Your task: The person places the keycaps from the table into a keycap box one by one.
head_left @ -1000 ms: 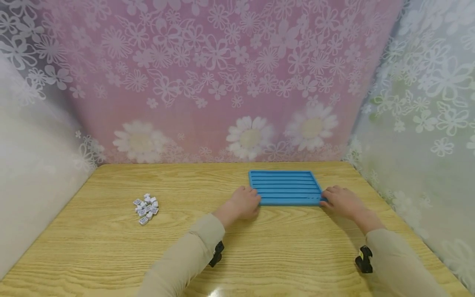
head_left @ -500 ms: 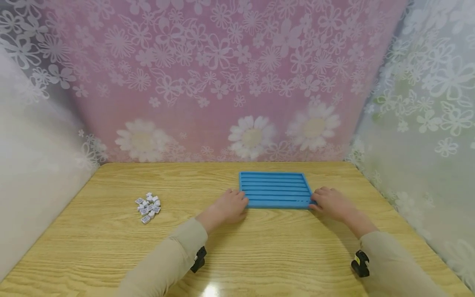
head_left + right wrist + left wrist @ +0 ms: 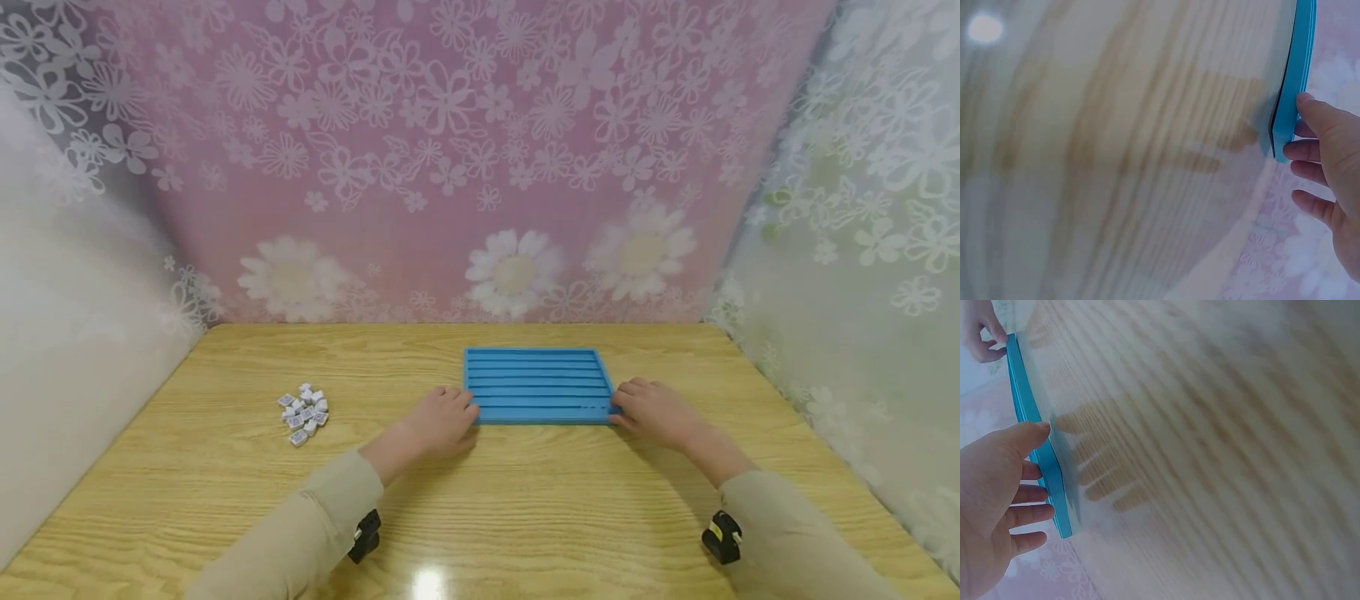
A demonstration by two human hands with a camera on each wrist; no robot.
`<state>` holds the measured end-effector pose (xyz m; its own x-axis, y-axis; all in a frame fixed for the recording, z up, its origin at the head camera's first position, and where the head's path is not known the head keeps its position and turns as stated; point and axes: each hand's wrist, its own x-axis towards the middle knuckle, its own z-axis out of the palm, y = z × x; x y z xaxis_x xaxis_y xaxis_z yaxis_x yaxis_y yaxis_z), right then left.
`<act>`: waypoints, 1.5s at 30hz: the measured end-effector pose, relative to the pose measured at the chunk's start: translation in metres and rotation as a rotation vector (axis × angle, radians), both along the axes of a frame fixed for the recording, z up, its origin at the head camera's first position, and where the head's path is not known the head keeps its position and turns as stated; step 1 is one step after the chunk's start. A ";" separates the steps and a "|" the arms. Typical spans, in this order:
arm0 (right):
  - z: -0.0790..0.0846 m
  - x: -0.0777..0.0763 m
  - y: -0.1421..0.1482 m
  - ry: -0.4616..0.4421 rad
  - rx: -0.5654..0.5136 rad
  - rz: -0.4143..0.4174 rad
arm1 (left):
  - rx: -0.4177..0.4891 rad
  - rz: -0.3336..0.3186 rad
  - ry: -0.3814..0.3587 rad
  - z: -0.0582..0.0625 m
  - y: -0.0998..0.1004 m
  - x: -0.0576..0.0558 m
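A shallow blue ridged tray point(image 3: 543, 420) lies on the wooden table, its long side facing me. At its front left corner my left hand point(image 3: 441, 422) grips it, and in the left wrist view the thumb point(image 3: 1038, 429) lies on the front wall while the fingers reach along the side. The front right corner is held by my right hand point(image 3: 658, 415); the right wrist view has that thumb point(image 3: 1316, 112) against the front wall and fingertips at the end. A loose heap of small white tiles point(image 3: 307, 413) with dark markings sits left of the tray.
The wooden table point(image 3: 510, 500) runs back to a pink flowered curtain point(image 3: 420, 208). Pale flowered curtains stand along the left and right sides. Each sleeved wrist carries a small black camera, such as the left camera point(image 3: 365, 536).
The tray has slid left across the table and slightly toward me, with both hands moving along at its corners. The heap of tiles keeps its arrangement; the head view has shifted slightly.
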<state>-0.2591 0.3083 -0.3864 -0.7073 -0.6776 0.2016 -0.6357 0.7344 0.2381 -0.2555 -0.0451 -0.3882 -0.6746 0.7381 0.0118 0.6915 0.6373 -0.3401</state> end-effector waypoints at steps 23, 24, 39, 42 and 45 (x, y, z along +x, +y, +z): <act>0.004 0.007 -0.052 -0.110 -0.004 0.083 | 0.086 -0.048 0.051 -0.001 -0.056 0.025; 0.005 0.008 -0.054 -0.108 -0.010 0.096 | 0.079 -0.048 0.058 -0.001 -0.059 0.026; 0.004 0.020 -0.086 -0.125 -0.001 0.142 | 0.102 -0.089 0.105 -0.001 -0.093 0.046; 0.003 0.022 -0.091 -0.118 0.001 0.155 | 0.098 -0.095 0.106 -0.001 -0.099 0.051; 0.002 0.024 -0.096 -0.109 0.000 0.167 | 0.097 -0.087 0.101 -0.001 -0.105 0.054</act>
